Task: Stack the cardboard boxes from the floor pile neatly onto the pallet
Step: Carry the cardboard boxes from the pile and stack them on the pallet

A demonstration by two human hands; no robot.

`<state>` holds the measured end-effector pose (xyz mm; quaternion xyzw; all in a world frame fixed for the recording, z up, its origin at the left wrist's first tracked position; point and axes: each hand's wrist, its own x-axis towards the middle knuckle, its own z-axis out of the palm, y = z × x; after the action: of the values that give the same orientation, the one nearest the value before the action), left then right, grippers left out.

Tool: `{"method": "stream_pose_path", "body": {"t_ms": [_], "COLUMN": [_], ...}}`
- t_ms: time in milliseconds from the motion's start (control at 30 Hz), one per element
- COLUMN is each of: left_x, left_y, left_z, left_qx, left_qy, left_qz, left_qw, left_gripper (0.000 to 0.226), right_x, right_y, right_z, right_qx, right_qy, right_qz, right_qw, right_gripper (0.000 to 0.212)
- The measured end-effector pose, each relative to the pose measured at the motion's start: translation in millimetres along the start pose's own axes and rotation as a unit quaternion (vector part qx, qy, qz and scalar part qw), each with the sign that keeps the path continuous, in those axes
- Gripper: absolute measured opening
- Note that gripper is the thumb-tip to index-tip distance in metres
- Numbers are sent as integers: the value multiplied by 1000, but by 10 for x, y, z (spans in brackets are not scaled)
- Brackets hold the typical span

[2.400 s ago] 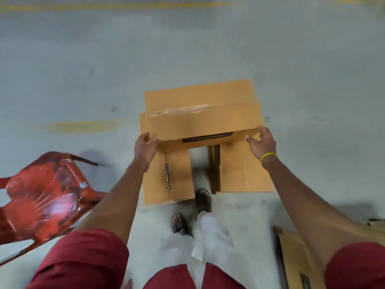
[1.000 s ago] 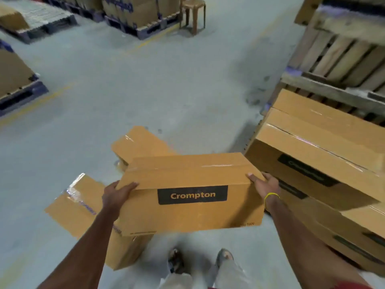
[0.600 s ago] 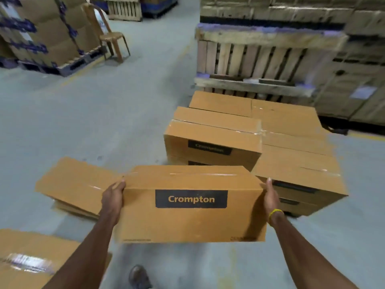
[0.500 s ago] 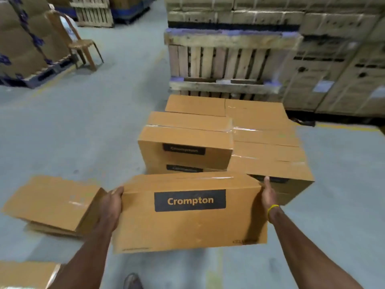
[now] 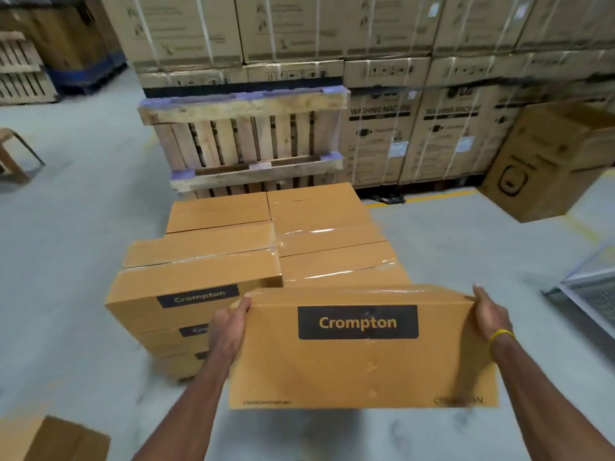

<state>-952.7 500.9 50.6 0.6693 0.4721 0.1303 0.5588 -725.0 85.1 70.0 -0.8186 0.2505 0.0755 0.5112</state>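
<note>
I carry a brown cardboard box (image 5: 362,367) with a black "Crompton" label, held in the air in front of me. My left hand (image 5: 228,331) grips its left end and my right hand (image 5: 489,314) grips its right end, a yellow band on that wrist. Just beyond it stands the stack of like boxes (image 5: 233,261), several layers high, the left column one layer taller than the right. The pallet under the stack is hidden by the boxes.
Empty wooden pallets (image 5: 246,141) lean upright behind the stack. Tall strapped washing-machine cartons (image 5: 412,138) form a wall at the back. A large tilted carton (image 5: 552,164) stands at right, a wire frame (image 5: 592,294) at the right edge. One floor box (image 5: 56,440) lies bottom left.
I lifted the box from the floor pile, turned right and walked up to the stack. The box now hangs in front of the stack's right column, and the floor pile has slid out of view.
</note>
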Motion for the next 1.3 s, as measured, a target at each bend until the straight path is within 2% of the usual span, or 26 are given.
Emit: {"method": "stream_pose_path", "body": {"t_ms": [100,200,333,467,533,667,833,933,1033,1200,1300], "left_x": [106,266,427,676,844,1233,1538,1650,1653,1686,1716], "left_y": [245,479,820,1012,1077,1145,1326,1381,1394,1235,1129], "left_z": [350,659,1002,1205,1287,1484,1718,1835,1873,1929,2001], "left_qx": [20,32,39,-6,-42,-77,-75,-52,-42,-22,-16], "left_qy": [-21,-47,-95,-118,-137,-150,-141,-121,-107,-72,-42], "left_qz": [17,28,58,65,65,51,37,32,23,-23,-38], "left_qw": [999,998,993,991,988,984,986,991,993,997,998], "left_gripper": [61,82,60,73,70,76,53,57,57,60,65], "right_x": [160,320,466,624,753,1196,2001,2556,2927,3365,3542], "right_y": [-88,-165,-349,-502,-605,-804,-1095,-1224,-1405,-1549,-1504], "right_z": [-300,-562,-776,-744,-653,-373,54,252,425,739,975], "right_qx": [12,19,32,80,104,152,188,160,113,45,47], "right_qy": [34,63,104,118,116,74,-21,-115,-173,-232,-243], "right_qz": [7,0,-15,-23,-25,-56,-54,-31,-30,-42,-31], "right_qw": [999,998,994,990,987,984,981,980,978,971,968], "right_gripper": [85,87,65,52,43,15,38,43,40,40,42]}}
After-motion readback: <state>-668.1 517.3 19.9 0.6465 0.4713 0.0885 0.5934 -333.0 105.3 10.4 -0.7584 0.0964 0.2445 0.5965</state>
